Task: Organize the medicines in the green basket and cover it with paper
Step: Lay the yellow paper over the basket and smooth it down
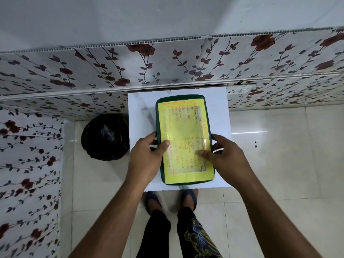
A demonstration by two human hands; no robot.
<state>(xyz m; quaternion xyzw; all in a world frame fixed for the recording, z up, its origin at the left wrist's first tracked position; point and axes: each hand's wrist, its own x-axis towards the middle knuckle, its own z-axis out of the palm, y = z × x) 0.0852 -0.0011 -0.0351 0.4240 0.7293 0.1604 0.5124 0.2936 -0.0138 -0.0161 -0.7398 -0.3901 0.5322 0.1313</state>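
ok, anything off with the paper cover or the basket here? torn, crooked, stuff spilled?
Nothing spilled. The yellow paper lies nearly square inside the green basket rim, both hands pressing it flat. Only oddity: a crease or small tear near its far right part, beside a taped strip. Medicines are hidden beneath.

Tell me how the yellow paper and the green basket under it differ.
The yellow paper is flat, bright and printed with orange writing; the green basket is dark and plain, showing only as a rim. The paper lies on top, slightly smaller, leaving the basket's edge visible around it. The thumbs of the left hand and right hand press on the paper, while the fingers wrap the basket's sides. Both are rectangular with rounded outlines and rest on the white table.
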